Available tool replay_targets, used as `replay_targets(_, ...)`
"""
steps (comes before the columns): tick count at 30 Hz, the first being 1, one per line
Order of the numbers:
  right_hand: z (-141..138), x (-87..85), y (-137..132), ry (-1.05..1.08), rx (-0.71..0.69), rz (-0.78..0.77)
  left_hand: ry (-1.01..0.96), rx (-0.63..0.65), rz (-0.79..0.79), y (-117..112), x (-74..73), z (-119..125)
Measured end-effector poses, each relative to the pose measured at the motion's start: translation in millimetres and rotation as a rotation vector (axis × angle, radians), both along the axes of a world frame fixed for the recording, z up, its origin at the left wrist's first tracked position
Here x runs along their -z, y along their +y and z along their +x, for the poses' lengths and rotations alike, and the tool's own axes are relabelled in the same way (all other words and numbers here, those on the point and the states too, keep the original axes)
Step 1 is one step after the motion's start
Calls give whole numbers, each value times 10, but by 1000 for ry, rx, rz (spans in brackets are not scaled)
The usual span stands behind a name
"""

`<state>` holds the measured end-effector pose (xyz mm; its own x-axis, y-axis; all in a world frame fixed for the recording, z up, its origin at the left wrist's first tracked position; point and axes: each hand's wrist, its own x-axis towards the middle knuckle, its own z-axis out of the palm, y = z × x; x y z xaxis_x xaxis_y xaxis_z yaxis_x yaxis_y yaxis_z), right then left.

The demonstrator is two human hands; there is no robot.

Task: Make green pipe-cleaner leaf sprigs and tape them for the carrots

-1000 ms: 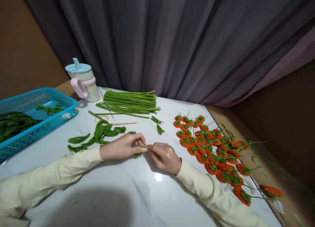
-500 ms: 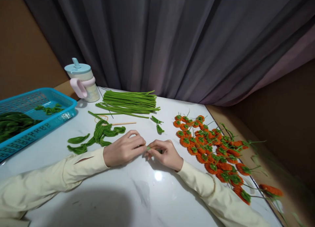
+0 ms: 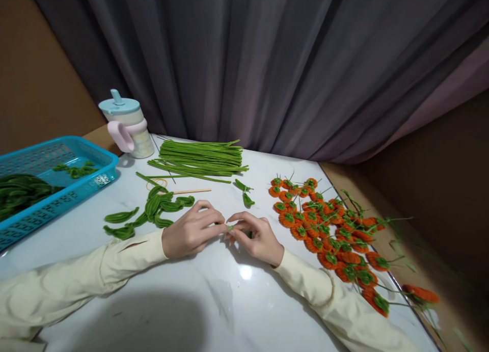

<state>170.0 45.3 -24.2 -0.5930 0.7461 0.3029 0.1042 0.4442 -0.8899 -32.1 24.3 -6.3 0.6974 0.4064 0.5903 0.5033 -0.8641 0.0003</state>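
My left hand point(image 3: 191, 233) and my right hand point(image 3: 255, 236) meet at the middle of the white marble table point(image 3: 214, 301). Both pinch a small green pipe-cleaner piece point(image 3: 230, 228) between their fingertips. Most of that piece is hidden by my fingers. Just left of my left hand lies a heap of folded green leaf shapes point(image 3: 153, 209). To the right of my right hand spreads a cluster of orange pipe-cleaner flowers with green centres point(image 3: 328, 235).
A bundle of straight green pipe cleaners point(image 3: 198, 158) lies at the back. A blue basket point(image 3: 57, 189) with green pieces stands far left, a lidded cup point(image 3: 128, 123) behind it. A thin wooden stick point(image 3: 187, 191) and two loose green leaves point(image 3: 246, 194) lie mid-table. A dark curtain hangs behind.
Both hands have turned slightly while pinching the green piece; my right hand's fingers have lifted and shifted a little toward the back. Nothing else on the table has moved.
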Motion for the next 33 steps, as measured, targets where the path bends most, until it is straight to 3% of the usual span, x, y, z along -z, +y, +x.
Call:
replay_targets(6, 12, 38, 0, -22, 2, 127, -33, -4, -40, 11, 1, -6)
replay_targets(11, 14, 16, 1, -7, -12, 81, -10, -8, 13, 16, 13, -5)
replay_targets(15, 7, 8, 10, 47, -31, -74, 4, -25, 8, 10, 14, -2)
replay_targets(20, 0, 23, 85, 230, -248, -579, -20, -4, -16, -10, -1, 9)
replay_targets(22, 5, 19, 120, 268, -322, -692, -47, -14, -39, -17, -15, 14)
replay_targets(33, 27, 53, 171, 341, -314, -747, 29, 34, -23, 51, -53, -31)
